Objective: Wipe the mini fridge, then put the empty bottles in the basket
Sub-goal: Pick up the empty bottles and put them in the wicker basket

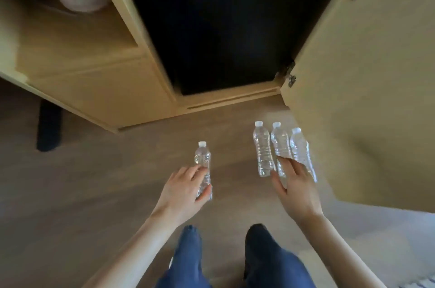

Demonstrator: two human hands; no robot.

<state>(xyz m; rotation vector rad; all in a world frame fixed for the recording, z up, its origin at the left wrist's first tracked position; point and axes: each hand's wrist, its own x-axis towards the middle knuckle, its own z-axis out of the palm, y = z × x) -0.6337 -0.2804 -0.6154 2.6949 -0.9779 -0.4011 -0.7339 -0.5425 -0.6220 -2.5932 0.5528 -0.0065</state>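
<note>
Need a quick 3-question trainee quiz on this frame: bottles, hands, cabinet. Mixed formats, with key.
1. How many bottles are on the floor?
2. True or false: the cabinet door is closed.
3. The left hand is: A) closed around the lone bottle; B) flat on the floor; C) on the door.

Key: 1) Four: one alone, three in a row where the right hand reaches. 2) False. 3) A.

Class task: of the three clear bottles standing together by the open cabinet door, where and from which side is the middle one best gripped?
Probably grip the middle bottle high, near its white cap, coming from above. It stands upright between two neighbours close on either side, so its lower body leaves little finger room. The right hand is already at its lower part, not closed round it.
</note>
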